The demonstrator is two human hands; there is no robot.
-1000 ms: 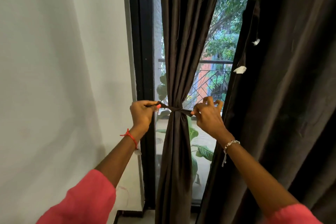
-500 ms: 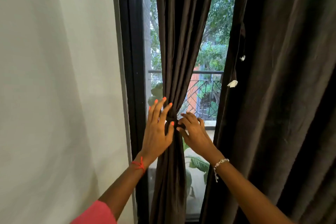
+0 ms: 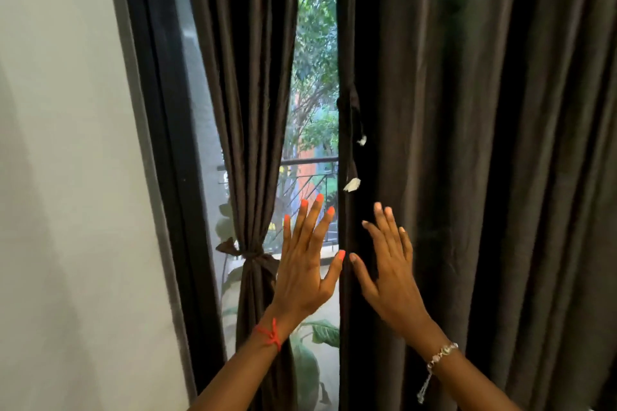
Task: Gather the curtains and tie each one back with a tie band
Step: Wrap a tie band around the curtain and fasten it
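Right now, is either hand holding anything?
Left hand: open, fingers spread, holding nothing.
Right hand: open, fingers spread, holding nothing.

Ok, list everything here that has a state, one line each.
Left curtain: gathered into a bundle, tied back.
Tie band: knotted round the left curtain.
Right curtain: hanging loose, not tied.
Dark strip: white-tipped, dangling free at the right curtain's inner edge.
Left hand: open, fingers spread, holding nothing.
Right hand: open, fingers straight, at the right curtain's edge; contact cannot be told.
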